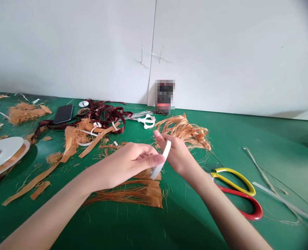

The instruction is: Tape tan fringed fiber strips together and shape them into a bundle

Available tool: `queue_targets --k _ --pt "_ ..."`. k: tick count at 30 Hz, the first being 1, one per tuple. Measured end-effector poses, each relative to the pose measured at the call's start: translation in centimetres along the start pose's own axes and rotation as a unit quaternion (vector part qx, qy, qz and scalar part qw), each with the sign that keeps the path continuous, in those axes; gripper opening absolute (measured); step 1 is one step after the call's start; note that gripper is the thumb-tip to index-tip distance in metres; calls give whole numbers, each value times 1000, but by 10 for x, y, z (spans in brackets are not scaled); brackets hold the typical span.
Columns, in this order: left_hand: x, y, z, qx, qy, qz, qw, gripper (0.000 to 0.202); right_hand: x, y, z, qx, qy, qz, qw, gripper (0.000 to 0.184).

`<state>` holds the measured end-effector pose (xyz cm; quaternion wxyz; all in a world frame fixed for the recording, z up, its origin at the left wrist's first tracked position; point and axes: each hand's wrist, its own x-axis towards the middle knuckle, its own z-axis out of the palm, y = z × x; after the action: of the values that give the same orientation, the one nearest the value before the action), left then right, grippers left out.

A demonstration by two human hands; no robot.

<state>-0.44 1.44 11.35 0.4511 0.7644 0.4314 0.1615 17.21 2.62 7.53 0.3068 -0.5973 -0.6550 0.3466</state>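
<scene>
My left hand (133,161) and my right hand (176,154) meet above the green table (221,139). Both pinch a short white strip (161,160) that runs slanted between them. The left fingers close on its middle, the right thumb and fingers hold its upper end. Directly under the hands lie flat orange ribbon pieces with frayed fringe (140,192). A bundle of loose orange fibres (185,130) lies just beyond the right hand.
Scissors with yellow and red handles (238,191) lie right of my right forearm. White scissors (146,121), dark red ribbon (104,114), a black phone (63,113) and orange scraps sit further back. White tape rolls (3,152) rest at the left edge. A thin clear strip (286,203) lies at right.
</scene>
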Motion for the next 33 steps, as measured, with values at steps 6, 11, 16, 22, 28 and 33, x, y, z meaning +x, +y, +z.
queue_targets --k 6,11,16,22,28,33 --pt "1 3 -2 -179 -92 -11 980 28 1 4 -3 -3 -59 -1 998 46" --pt "3 1 -7 -260 75 -18 963 40 1 5 -18 48 -115 90 988 57" --pt "9 -7 -11 -243 141 -17 959 38 -2 -4 -34 -51 12 113 992 59" --pt "11 -12 -11 -246 109 -3 963 37 -8 -13 -32 -54 98 -74 991 43" --pt "12 -8 -6 -285 88 3 955 34 -13 -18 -21 -1 -6 -166 986 32" --pt "14 -14 -4 -299 83 4 951 34 -10 -15 -20 -32 12 -127 991 22"
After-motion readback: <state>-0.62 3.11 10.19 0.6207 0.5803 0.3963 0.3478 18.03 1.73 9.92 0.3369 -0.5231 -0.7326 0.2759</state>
